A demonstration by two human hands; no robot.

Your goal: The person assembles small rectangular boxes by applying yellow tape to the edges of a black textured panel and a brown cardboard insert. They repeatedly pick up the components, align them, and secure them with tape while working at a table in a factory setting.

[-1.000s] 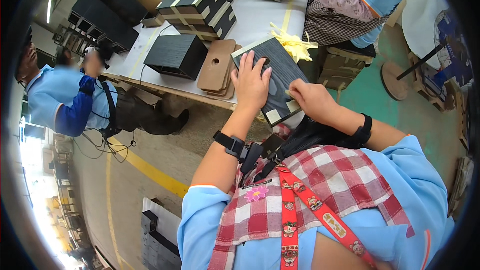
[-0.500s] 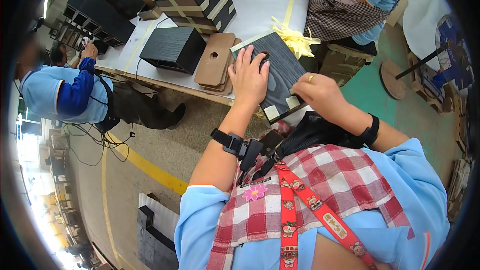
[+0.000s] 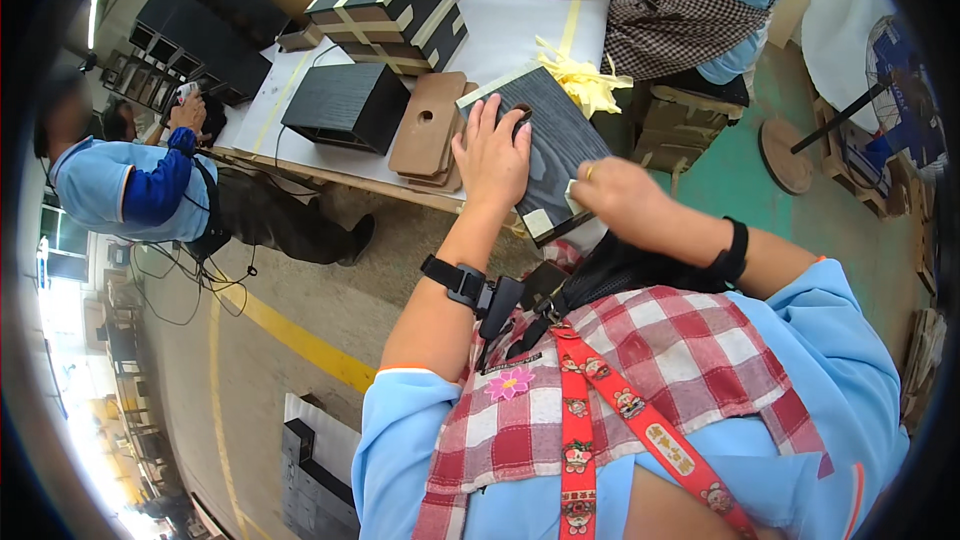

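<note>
A dark wood-grain box (image 3: pixel 562 145) with a round hole in its top lies at an angle on the table's near edge. My left hand (image 3: pixel 490 160) rests flat on it, fingers spread beside the hole. Over the box's near right edge, my right hand (image 3: pixel 620 202) is closed, its fingertips pinching a pale piece of masking tape (image 3: pixel 573 197); the hand hides part of it. A second pale tape square (image 3: pixel 539 223) sticks at the near corner. Another strip of tape runs along the far left edge of the box.
Brown boards (image 3: pixel 428 130) with holes lie stacked left of the box, beside an open dark box (image 3: pixel 345 108). Crumpled yellow tape (image 3: pixel 585 80) lies behind. Taped boxes (image 3: pixel 385 5) are piled farther back. One co-worker sits far right; another stands left. A fan stand (image 3: pixel 785 155) is at right.
My right hand has moved slightly left and down along the box's edge, and the tape at its fingertips shows less. My left hand stays flat on the box.
</note>
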